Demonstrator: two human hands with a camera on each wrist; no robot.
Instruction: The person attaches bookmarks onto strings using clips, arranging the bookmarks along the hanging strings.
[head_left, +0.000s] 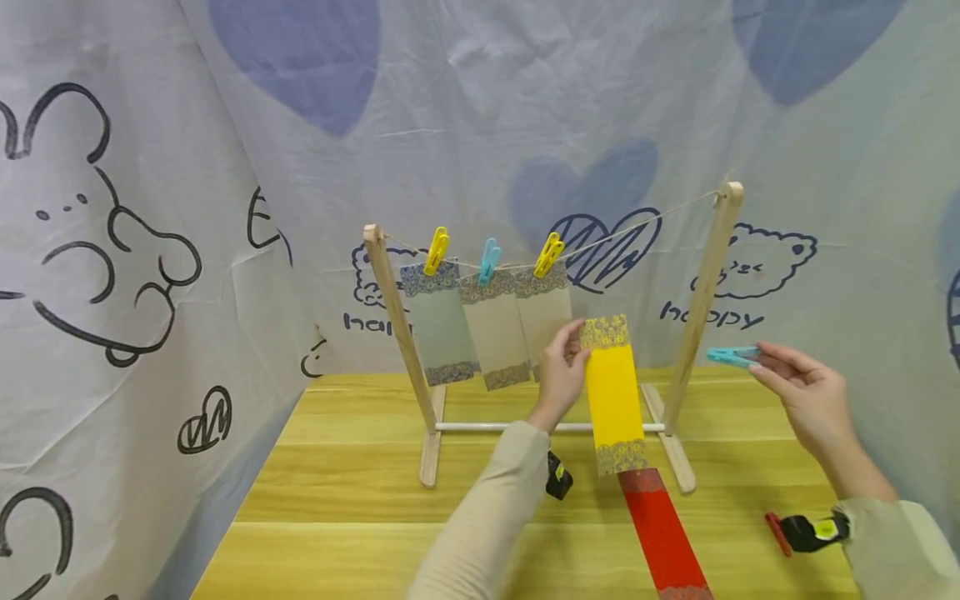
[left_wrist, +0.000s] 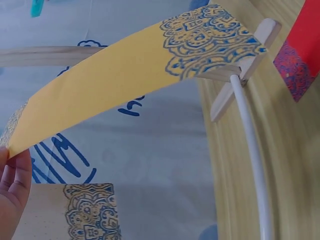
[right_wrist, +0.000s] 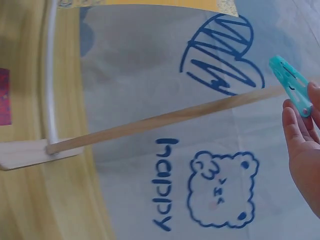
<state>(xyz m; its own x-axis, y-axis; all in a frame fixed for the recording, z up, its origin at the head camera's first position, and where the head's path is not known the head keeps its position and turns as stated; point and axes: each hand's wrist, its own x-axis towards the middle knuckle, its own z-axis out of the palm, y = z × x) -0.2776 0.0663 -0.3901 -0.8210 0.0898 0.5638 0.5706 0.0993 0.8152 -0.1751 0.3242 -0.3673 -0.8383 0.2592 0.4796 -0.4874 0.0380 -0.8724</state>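
Observation:
My left hand (head_left: 562,371) pinches a yellow paper card (head_left: 613,392) with patterned ends by its upper left edge, just below the string (head_left: 637,225). The card hangs down in front of the wooden rack. My right hand (head_left: 813,396) holds a light blue clothespin (head_left: 733,357) between thumb and fingers, right of the rack's right post (head_left: 705,308). In the right wrist view the clothespin (right_wrist: 291,85) points away from the fingertips. On the string hang a pale green card (head_left: 442,333) and two cream cards (head_left: 497,337), held by yellow clothespins (head_left: 437,252) and a blue clothespin (head_left: 489,260).
A red card (head_left: 663,533) lies on the wooden table (head_left: 337,500) below the yellow one. Near my right wrist is a red clothespin (head_left: 778,534). A white bar (head_left: 480,427) joins the rack's feet. A patterned cloth (head_left: 450,108) hangs behind.

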